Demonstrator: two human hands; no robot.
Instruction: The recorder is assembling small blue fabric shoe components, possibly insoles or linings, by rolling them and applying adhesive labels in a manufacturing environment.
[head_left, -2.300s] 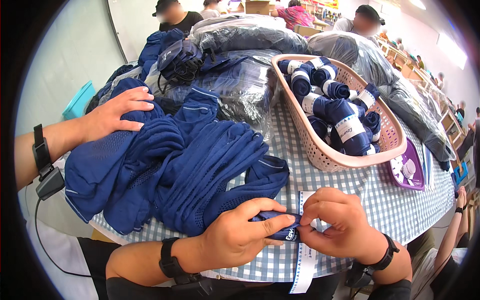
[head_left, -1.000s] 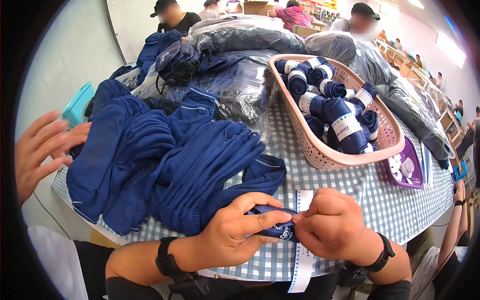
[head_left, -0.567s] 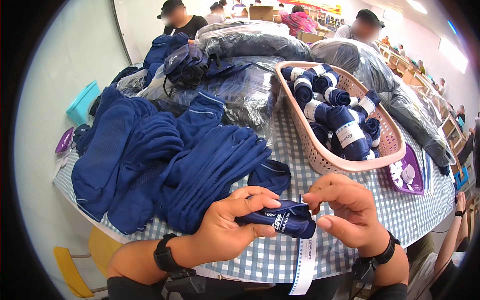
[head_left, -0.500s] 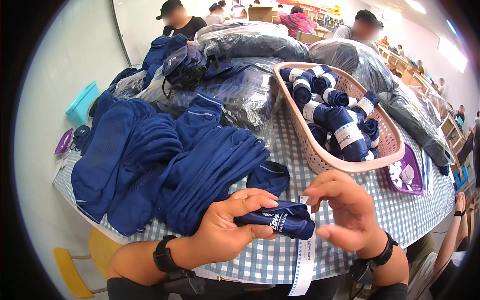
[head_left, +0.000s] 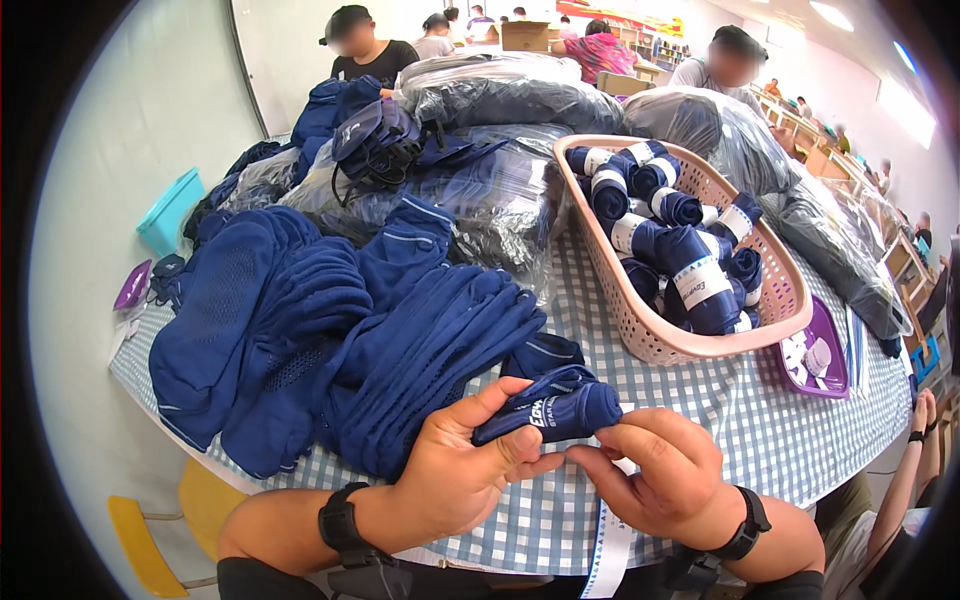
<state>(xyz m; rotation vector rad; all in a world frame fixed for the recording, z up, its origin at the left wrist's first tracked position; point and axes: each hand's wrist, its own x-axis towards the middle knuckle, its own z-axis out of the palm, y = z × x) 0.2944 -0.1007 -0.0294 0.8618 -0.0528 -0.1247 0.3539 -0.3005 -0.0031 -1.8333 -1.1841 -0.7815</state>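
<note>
Head view, looking down at a bench covered in a blue-and-white checked cloth. At about 6 o'clock, a rolled pair of navy socks is held just above the near edge. The left hand is curled around the roll from below and from its left, thumb along the top, fingers closed on it. The right hand sits just to the roll's right at 5 o'clock – half curled, fingertips meeting the left hand's fingers under the roll's rounded end. A white paper strip hangs down between the wrists. Both wrists wear black bands.

A heap of loose navy socks spreads from the centre out to 9 o'clock. At 2 o'clock stands a pink plastic basket – filled with banded sock rolls. A purple tray lies just beside it at 3 o'clock.
</note>
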